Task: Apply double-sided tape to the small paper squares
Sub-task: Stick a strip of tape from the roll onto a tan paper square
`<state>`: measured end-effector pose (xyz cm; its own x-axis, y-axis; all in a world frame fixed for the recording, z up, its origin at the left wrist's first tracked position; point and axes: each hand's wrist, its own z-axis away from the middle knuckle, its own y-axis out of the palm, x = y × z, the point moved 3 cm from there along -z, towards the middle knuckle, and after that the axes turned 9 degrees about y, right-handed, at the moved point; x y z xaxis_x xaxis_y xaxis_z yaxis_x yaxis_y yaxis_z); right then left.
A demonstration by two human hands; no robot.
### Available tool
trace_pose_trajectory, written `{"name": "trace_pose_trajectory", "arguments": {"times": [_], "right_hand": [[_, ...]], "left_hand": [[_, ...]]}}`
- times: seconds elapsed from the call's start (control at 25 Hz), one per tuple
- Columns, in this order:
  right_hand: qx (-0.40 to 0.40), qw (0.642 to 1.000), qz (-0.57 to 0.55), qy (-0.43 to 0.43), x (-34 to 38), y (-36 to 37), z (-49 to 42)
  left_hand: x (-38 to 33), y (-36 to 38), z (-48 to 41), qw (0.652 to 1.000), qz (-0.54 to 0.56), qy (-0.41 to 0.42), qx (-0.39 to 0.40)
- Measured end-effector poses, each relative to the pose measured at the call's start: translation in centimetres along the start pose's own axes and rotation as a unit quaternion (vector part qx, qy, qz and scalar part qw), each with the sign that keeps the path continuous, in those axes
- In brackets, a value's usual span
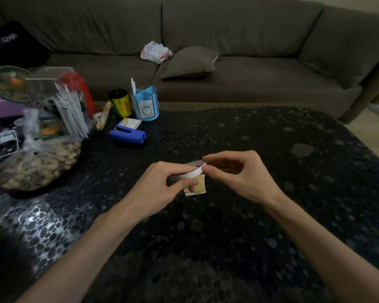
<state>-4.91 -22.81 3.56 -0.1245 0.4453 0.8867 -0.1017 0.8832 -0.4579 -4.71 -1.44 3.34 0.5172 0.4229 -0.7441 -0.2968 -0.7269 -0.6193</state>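
Observation:
A white roll of double-sided tape (192, 172) is held between both hands above the middle of the dark table. My left hand (164, 182) grips the roll from the left, fingers curled under it. My right hand (234, 171) pinches the loose end of the tape at the roll's right side. Beneath the roll lies a small stack of tan paper squares (198, 187) on the table, partly hidden by my left fingers.
The black pebble-patterned table (228, 237) stretches around the hands. A blue stapler (127, 134), blue pen holder (145, 106), yellow can (120, 102), bag of nuts (37, 165) and a small fan (11, 84) crowd the far left. A brown sofa (228, 62) stands behind.

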Motion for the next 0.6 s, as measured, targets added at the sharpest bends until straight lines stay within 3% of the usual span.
{"name": "trace_pose_trajectory", "arguments": {"times": [0.28, 0.48, 0.6], "right_hand": [[-0.040, 0.995, 0.082, -0.031, 0.4, 0.5, 0.6], [0.007, 0.991, 0.123, -0.044, 0.4, 0.7, 0.4], [-0.011, 0.998, 0.063, -0.007, 0.1, 1.3, 0.2]], "left_hand": [[0.6, 0.4, -0.1, 1.000, -0.008, 0.006, 0.008], [1.0, -0.3, -0.3, 0.996, -0.068, 0.051, 0.013], [0.9, -0.3, -0.2, 0.987, -0.105, 0.037, -0.113]]}}
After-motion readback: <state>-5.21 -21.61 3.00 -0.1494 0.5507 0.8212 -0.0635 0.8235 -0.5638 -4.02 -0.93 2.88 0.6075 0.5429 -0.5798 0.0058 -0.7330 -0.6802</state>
